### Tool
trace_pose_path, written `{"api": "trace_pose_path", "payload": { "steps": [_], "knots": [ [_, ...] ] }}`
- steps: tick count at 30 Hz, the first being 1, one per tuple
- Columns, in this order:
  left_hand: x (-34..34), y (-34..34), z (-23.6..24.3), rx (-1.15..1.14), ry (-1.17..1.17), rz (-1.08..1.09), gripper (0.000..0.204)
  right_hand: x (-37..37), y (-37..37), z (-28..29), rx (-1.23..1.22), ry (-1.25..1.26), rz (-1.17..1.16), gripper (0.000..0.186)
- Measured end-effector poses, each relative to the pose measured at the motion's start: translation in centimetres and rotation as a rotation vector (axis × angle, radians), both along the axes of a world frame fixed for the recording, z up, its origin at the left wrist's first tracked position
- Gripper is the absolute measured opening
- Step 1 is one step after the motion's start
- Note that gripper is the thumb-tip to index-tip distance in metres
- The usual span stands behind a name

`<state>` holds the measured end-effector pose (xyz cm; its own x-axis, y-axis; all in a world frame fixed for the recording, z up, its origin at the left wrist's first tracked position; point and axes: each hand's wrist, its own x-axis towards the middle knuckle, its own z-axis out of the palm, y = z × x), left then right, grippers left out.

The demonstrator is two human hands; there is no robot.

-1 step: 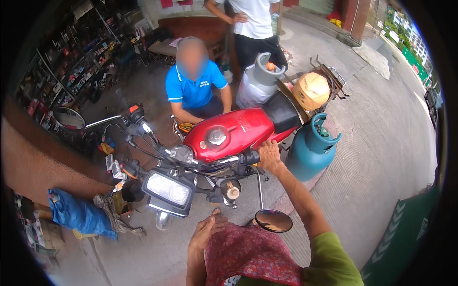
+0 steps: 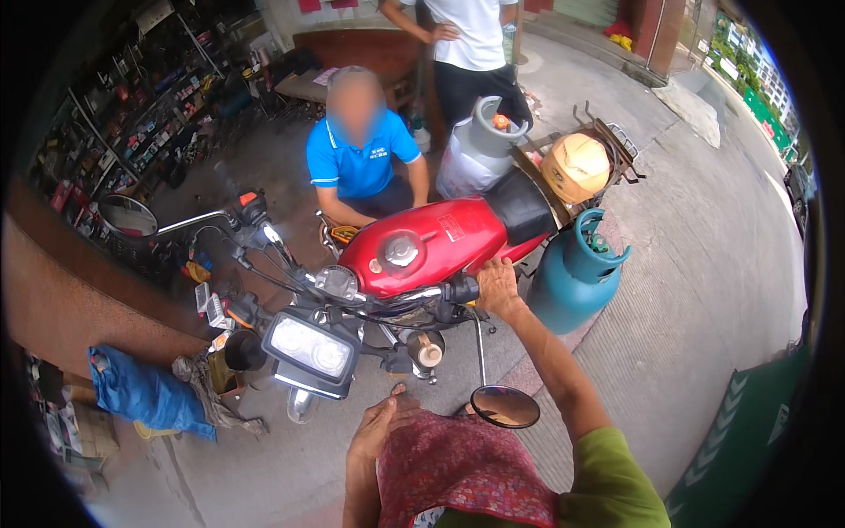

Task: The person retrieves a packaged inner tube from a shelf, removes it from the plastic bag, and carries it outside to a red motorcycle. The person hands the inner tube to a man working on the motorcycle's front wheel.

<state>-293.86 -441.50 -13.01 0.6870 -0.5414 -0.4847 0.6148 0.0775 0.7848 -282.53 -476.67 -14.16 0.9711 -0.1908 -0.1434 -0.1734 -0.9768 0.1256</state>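
Note:
A motorcycle with a red fuel tank (image 2: pixel 422 251) stands in front of me, its headlight (image 2: pixel 312 346) toward the lower left. My right hand (image 2: pixel 498 286) lies on the red side of the bike below the black seat (image 2: pixel 521 209), just beyond the handlebar grip (image 2: pixel 461 290). Its fingers are stretched and apart, the thumb side partly hidden. My left hand (image 2: pixel 385 424) rests flat against my red flowered apron (image 2: pixel 462 466), holding nothing, with its fingers extended. Between my arms, a round mirror (image 2: pixel 505 407) sticks out on its stalk.
Behind the bike crouches a person in a blue shirt (image 2: pixel 356 172); another person (image 2: pixel 475 40) stands farther back. A teal gas cylinder (image 2: pixel 570 290) and a grey one (image 2: pixel 487 145) flank the bike's rear. An orange helmet (image 2: pixel 576 167) sits there. At left lies a blue sack (image 2: pixel 145 392).

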Motion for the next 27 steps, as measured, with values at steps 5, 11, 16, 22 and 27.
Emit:
{"api": "trace_pose_path", "payload": {
  "steps": [5,11,16,22,27],
  "knots": [
    [-0.1,-0.1,0.0,0.023,0.047,0.047,0.049,-0.2,-0.6,-1.6,0.121,-0.176,0.045,0.037],
    [-0.3,0.1,-0.4,0.04,0.066,0.073,0.047,0.2,-1.9,-3.8,0.239,-0.251,0.114,0.03],
    [-0.4,-0.1,-0.8,0.08,0.099,0.079,0.047,-0.2,-2.6,-7.0,0.252,-0.519,0.062,0.031],
    [-0.4,-0.3,-1.6,0.104,0.113,0.101,0.047,-0.2,-1.9,-4.1,0.346,-0.331,0.033,0.032],
    [-0.6,-0.2,-2.0,0.134,0.153,0.147,0.045,0.3,-2.2,-4.8,0.362,-0.347,0.02,0.03]
  ]
}}
